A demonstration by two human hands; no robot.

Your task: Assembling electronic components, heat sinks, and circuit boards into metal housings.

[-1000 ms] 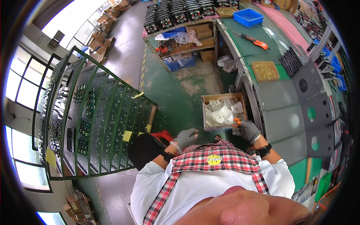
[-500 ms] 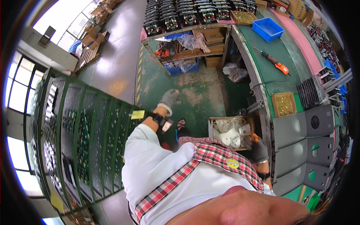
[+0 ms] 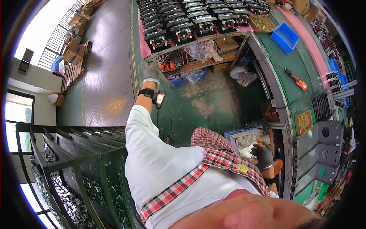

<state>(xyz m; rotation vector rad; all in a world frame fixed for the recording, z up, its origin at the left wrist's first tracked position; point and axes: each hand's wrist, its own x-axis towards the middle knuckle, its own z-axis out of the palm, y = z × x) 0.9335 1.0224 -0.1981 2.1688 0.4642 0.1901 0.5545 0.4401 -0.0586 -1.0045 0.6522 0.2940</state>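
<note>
My left hand [image 3: 149,72], in a grey glove, reaches forward at the near left corner of the table that bears the dark units. Motion smears its fingers, so I cannot make out a grip. Low on the right, my right hand [image 3: 263,154] wears a dark grey glove with bare fingertips showing orange. Its fingers are loosely bent and apart, and nothing shows in them. Just beside that hand stands an open box [image 3: 235,133] with white plastic bags [image 3: 248,149] inside. The dark units [image 3: 184,34] with red and green parts stand in rows across the table.
A green rack [image 3: 87,156] holding circuit boards is close on my left. The green workbench on my right carries an orange-and-black electric screwdriver [image 3: 296,80], a blue bin [image 3: 285,37], a tray of brass-coloured screws [image 3: 304,123] and grey metal panels [image 3: 309,147]. Cartons on pallets [image 3: 73,52] line the far left.
My body has moved forward and turned, bringing the table of units nearer. My left hand has moved left and forward to the table corner. My right hand remains near the box.
</note>
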